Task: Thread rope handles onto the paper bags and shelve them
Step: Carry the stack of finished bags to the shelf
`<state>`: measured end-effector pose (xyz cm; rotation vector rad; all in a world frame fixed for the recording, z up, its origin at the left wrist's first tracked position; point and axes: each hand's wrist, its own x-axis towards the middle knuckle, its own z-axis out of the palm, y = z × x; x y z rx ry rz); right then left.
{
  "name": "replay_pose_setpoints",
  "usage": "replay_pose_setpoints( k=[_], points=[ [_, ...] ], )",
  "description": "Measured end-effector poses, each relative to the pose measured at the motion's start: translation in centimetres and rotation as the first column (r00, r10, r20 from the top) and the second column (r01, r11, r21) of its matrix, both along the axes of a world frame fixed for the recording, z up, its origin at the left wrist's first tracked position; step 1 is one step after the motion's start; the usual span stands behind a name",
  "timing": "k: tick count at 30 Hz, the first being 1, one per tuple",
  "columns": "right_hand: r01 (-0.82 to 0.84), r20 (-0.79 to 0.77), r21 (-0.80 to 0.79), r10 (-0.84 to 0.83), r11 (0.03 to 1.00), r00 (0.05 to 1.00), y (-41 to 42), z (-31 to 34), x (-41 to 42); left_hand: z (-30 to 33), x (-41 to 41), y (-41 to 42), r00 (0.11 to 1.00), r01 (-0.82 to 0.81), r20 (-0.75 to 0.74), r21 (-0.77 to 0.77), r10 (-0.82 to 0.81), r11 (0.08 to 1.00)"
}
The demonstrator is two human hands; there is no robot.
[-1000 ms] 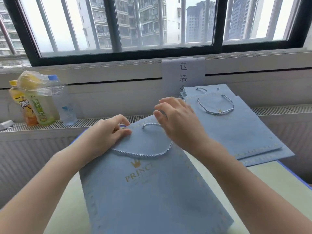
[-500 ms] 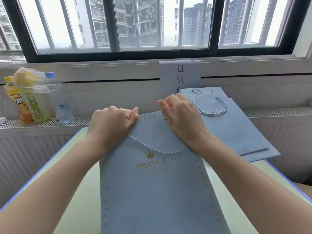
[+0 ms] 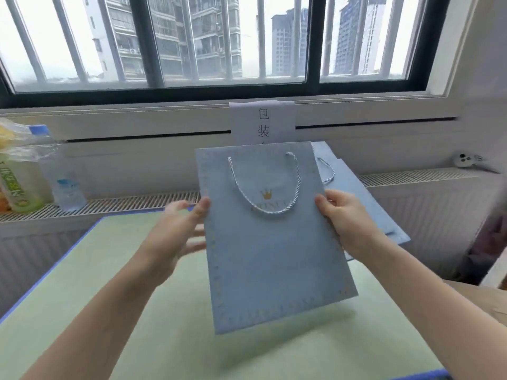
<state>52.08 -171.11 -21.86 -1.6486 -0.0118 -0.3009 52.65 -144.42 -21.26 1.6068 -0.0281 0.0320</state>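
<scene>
One light blue paper bag [image 3: 274,256] is held flat and upright above the green table [image 3: 82,283], clear of its surface, with its shadow falling on the tabletop below. One white twisted rope handle [image 3: 267,209] is threaded through the bag's top edge and hangs in a loop over the front face, across a gold crown mark and blurred lettering. A border of small gold marks runs round the bag's face.

The right hand [image 3: 345,220] grips the bag's right edge, thumb on the front and the other fingers hidden behind. The left hand [image 3: 175,237] is at the bag's left edge with its thumb touching the front; its fingers are spread and blurred, so whether they press on the back cannot be told.

Behind the held bag, at the table's far right, lies a stack of blue bags [image 3: 365,198]; at least two layers show, one rope loop visible on top. The exact count cannot be told.

A white paper sign [image 3: 263,122] with printed characters hangs below the window [image 3: 219,39]. On the radiator ledge [image 3: 131,201] at left stand bottles: one clear water bottle [image 3: 64,174] and one green-labelled drink bottle [image 3: 19,185], with a crumpled clear plastic bag [image 3: 22,141] over the tops holding something yellow. One small white object [image 3: 465,159] sits on the ledge at right.
</scene>
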Motion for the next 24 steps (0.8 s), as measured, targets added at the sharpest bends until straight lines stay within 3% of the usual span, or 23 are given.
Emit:
replay_pose_setpoints(
  k=[1, 3, 6, 8, 11, 13, 15, 16, 18, 21, 24],
  points=[
    [0.035, 0.002, 0.024, -0.035, 0.999, 0.999, -1.2, 0.2, 0.2, -0.2, -0.5, -1.3, 0.987, 0.137, -0.066, -0.104, -0.145, 0.985],
    [0.086, 0.025, 0.053, -0.088, 0.995, 0.996, -3.3, 0.6, 0.6, -0.3, -0.9, -4.2, 0.972, 0.235, 0.023, -0.095, -0.234, 0.967],
    [0.219, 0.143, -0.079, -0.206, 0.972, 0.968, -6.3, 1.8, 1.4, 0.5, 0.7, -8.3, 0.971, 0.072, 0.235, -0.094, -0.048, 0.993],
    [0.299, 0.156, -0.220, -0.269, 0.928, 0.950, -8.4, 2.3, 2.3, 0.8, 2.5, -11.0, 0.963, -0.020, 0.263, -0.136, 0.056, 0.990],
    [0.324, 0.024, -0.449, -0.351, 0.833, 0.936, -12.0, 0.8, 4.5, -0.9, 5.2, -14.9, 0.953, -0.176, 0.235, -0.081, 0.190, 0.981],
    [0.252, -0.111, -0.602, -0.392, 0.757, 0.913, -13.5, -1.2, 5.9, -2.6, 6.5, -16.8, 0.943, -0.277, 0.202, 0.030, 0.266, 0.960],
    [0.159, -0.273, -0.585, -0.377, 0.795, 0.885, -14.0, -3.3, 6.8, -4.1, 7.2, -18.3, 0.931, -0.356, 0.145, 0.168, 0.334, 0.919],
    [0.142, -0.314, -0.540, -0.356, 0.829, 0.880, -14.1, -4.0, 7.1, -4.6, 7.3, -18.9, 0.931, -0.363, 0.103, 0.167, 0.350, 0.917],
    [0.155, -0.296, -0.502, -0.337, 0.851, 0.894, -14.2, -4.6, 7.4, -5.3, 6.8, -19.7, 0.952, -0.306, 0.052, 0.084, 0.302, 0.948],
    [0.180, -0.216, -0.528, -0.336, 0.830, 0.917, -14.3, -3.9, 7.6, -6.0, 6.0, -20.5, 0.977, -0.204, 0.079, 0.100, 0.196, 0.974],
    [0.184, -0.192, -0.502, -0.316, 0.845, 0.929, -13.9, -3.1, 7.8, -5.1, 6.6, -20.4, 0.960, -0.266, 0.121, 0.126, 0.251, 0.956]
  ],
)
